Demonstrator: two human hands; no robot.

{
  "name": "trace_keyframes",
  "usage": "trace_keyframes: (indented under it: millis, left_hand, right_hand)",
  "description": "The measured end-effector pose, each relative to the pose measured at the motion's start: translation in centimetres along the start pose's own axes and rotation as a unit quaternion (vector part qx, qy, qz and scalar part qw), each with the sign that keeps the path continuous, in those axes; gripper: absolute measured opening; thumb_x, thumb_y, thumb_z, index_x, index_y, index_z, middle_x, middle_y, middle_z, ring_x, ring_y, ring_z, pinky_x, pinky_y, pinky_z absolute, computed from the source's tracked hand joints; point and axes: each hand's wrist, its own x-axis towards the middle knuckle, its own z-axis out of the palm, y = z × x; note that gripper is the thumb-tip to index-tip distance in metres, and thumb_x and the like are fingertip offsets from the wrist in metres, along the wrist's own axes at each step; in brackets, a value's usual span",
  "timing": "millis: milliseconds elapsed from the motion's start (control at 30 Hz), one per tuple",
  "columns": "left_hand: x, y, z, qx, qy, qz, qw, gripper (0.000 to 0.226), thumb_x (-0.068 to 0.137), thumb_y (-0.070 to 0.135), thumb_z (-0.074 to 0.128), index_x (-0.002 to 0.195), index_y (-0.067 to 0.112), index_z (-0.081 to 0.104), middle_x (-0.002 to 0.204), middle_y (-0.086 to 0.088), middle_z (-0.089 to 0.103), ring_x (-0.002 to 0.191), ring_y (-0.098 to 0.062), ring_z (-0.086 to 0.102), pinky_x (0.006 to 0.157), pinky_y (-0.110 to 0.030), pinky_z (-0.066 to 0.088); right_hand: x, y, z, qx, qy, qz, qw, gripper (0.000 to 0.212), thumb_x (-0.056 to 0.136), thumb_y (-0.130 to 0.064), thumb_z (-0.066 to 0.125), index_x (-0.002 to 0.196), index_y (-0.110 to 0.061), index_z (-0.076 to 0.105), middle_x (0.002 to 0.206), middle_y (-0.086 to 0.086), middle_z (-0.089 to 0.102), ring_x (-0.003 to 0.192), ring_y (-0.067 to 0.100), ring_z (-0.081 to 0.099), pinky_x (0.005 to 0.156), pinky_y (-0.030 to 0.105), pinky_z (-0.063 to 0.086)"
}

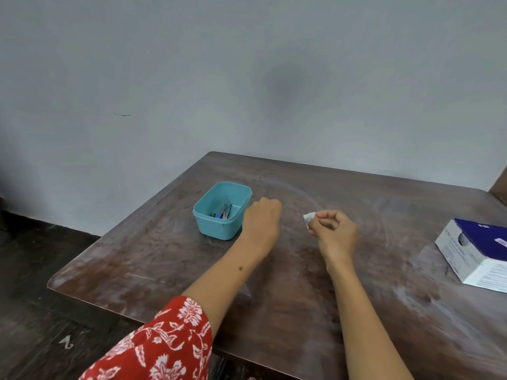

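Brown table (296, 272), teal tub (219, 226), cardboard box (478, 256)

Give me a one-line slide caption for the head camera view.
Right hand pinches a small white packet over a wooden table, left hand beside a teal tub.

Head-worn camera (wide-angle) looks forward and down, close on left hand (260, 219), right hand (337, 235) and table (288, 292).

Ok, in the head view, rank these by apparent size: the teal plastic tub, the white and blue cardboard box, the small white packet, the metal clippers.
1. White and blue cardboard box, though nearer and cropped.
2. Teal plastic tub.
3. Metal clippers and small white packet: unsure, fingers hide part of the packet.
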Motion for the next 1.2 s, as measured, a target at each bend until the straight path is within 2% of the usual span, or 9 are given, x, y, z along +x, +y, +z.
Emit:
trace_keyframes:
  millis: [367, 467, 533, 600, 700, 833, 967, 1100, 1200]
  left_hand:
    - [0.1, 0.8, 2.4, 0.06, -0.039, -0.033, 0.997, 0.028, 0.086, -0.013, 0.048, 0.108, 0.0, 0.057, 0.109, -0.016, 0.064, 0.101, -0.031, 0.061, 0.077, -0.036, 0.049]
    - [0.1, 0.8, 2.2, -0.001, -0.014, -0.037, 0.999, 0.019, 0.089, -0.006, 0.047, 0.104, 0.001, 0.056, 0.105, -0.014, 0.062, 0.098, -0.032, 0.06, 0.071, -0.036, 0.045]
    - [0.3, 0.7, 2.2, -0.109, 0.04, -0.051, 0.992, 0.013, 0.087, -0.002, 0.048, 0.095, 0.001, 0.058, 0.096, -0.014, 0.061, 0.091, -0.033, 0.06, 0.067, -0.035, 0.042]
    - [0.7, 0.7, 2.5, -0.272, 0.079, -0.077, 0.956, 0.015, 0.082, 0.002, 0.057, 0.095, 0.003, 0.065, 0.092, -0.01, 0.067, 0.085, -0.025, 0.063, 0.073, -0.032, 0.049]
    - [0.7, 1.3, 2.8, -0.507, 0.027, -0.101, 0.855, 0.026, 0.077, 0.006, 0.07, 0.104, 0.007, 0.069, 0.088, -0.004, 0.069, 0.081, -0.017, 0.067, 0.081, -0.029, 0.055]
    - [0.1, 1.7, 3.6, -0.656, -0.015, -0.114, 0.746, 0.027, 0.081, 0.0, 0.066, 0.108, 0.003, 0.066, 0.088, -0.011, 0.067, 0.08, -0.021, 0.067, 0.076, -0.033, 0.059]
    - [-0.3, 1.8, 4.0, -0.702, -0.026, -0.115, 0.702, 0.027, 0.082, -0.002, 0.065, 0.109, 0.003, 0.066, 0.086, -0.009, 0.068, 0.075, -0.015, 0.067, 0.072, -0.027, 0.059]
    - [-0.4, 2.0, 4.2, -0.717, -0.015, -0.105, 0.689, 0.022, 0.082, -0.002, 0.065, 0.1, 0.011, 0.068, 0.08, -0.006, 0.069, 0.074, -0.016, 0.067, 0.074, -0.03, 0.059]
    - [-0.5, 2.0, 4.3, -0.72, -0.01, -0.105, 0.686, 0.022, 0.082, -0.001, 0.066, 0.099, 0.012, 0.068, 0.081, -0.007, 0.069, 0.076, -0.018, 0.067, 0.075, -0.031, 0.059]
  right_hand:
    - [0.3, 0.2, -0.1, -0.002, 0.004, -0.003, 1.0, 0.023, 0.073, 0.0, 0.069, 0.068, -0.021, 0.059, 0.071, 0.008, 0.069, 0.071, 0.027, 0.068, 0.069, 0.034, 0.055]
    - [0.2, 0.2, -0.1, 0.005, 0.002, -0.003, 1.0, 0.024, 0.073, 0.002, 0.068, 0.068, -0.019, 0.059, 0.068, 0.006, 0.067, 0.067, 0.025, 0.066, 0.067, 0.034, 0.054]
    - [0.3, 0.1, -0.2, 0.023, 0.003, 0.001, 1.0, 0.025, 0.074, 0.004, 0.067, 0.068, -0.018, 0.058, 0.065, 0.003, 0.064, 0.06, 0.02, 0.062, 0.067, 0.034, 0.053]
    - [0.4, 0.1, -0.2, 0.053, 0.006, 0.003, 0.999, 0.025, 0.075, 0.006, 0.067, 0.069, -0.017, 0.059, 0.062, 0.0, 0.063, 0.053, 0.012, 0.058, 0.064, 0.031, 0.052]
    - [0.3, -0.1, -0.2, 0.097, 0.005, 0.002, 0.995, 0.025, 0.078, 0.008, 0.065, 0.071, -0.016, 0.06, 0.062, 0.001, 0.064, 0.046, 0.003, 0.055, 0.058, 0.022, 0.05]
    - [0.3, -0.4, -0.2, 0.139, -0.003, -0.001, 0.99, 0.021, 0.079, 0.004, 0.067, 0.073, -0.015, 0.064, 0.063, -0.002, 0.067, 0.05, 0.002, 0.056, 0.056, 0.016, 0.05]
    - [0.2, -0.5, -0.1, 0.133, -0.019, -0.016, 0.991, 0.018, 0.079, 0.0, 0.07, 0.073, -0.017, 0.066, 0.065, -0.007, 0.071, 0.062, 0.005, 0.064, 0.063, 0.018, 0.053]
    - [0.2, -0.4, -0.2, 0.127, -0.036, -0.022, 0.991, 0.018, 0.079, -0.003, 0.071, 0.074, -0.02, 0.069, 0.08, 0.003, 0.073, 0.078, 0.017, 0.068, 0.072, 0.026, 0.054]
    - [0.1, -0.6, -0.3, 0.12, -0.034, -0.027, 0.992, 0.02, 0.08, -0.002, 0.07, 0.074, -0.021, 0.069, 0.079, 0.0, 0.071, 0.078, 0.015, 0.064, 0.072, 0.029, 0.054]
